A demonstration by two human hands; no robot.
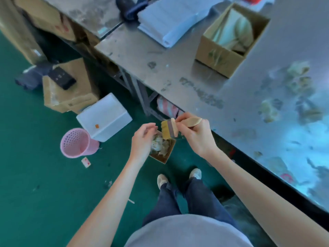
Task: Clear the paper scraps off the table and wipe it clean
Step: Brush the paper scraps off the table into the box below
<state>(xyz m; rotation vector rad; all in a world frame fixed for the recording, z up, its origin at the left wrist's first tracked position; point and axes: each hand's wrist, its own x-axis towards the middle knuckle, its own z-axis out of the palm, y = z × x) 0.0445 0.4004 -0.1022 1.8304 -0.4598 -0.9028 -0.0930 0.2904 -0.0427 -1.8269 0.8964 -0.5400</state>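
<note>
My right hand [195, 136] grips the wooden handle of a flat brush [170, 128], bristles pointing left and down over a small open cardboard box [168, 155]. The box holds crumpled paper scraps [159, 144] and hangs over the green floor beside the table edge. My left hand [142, 139] holds the box at its left side, fingers curled at its rim. The grey table [240, 104] stretches right, with several paper scraps [302, 97] scattered on its shiny far-right part.
On the table stand a brown carton [222, 59] with pale contents and a stack of white sheets [169, 22]. On the floor sit a pink mesh bin [78, 143], a white box [105, 116] and brown cartons [71, 93]. My feet [178, 177] stand close to the table.
</note>
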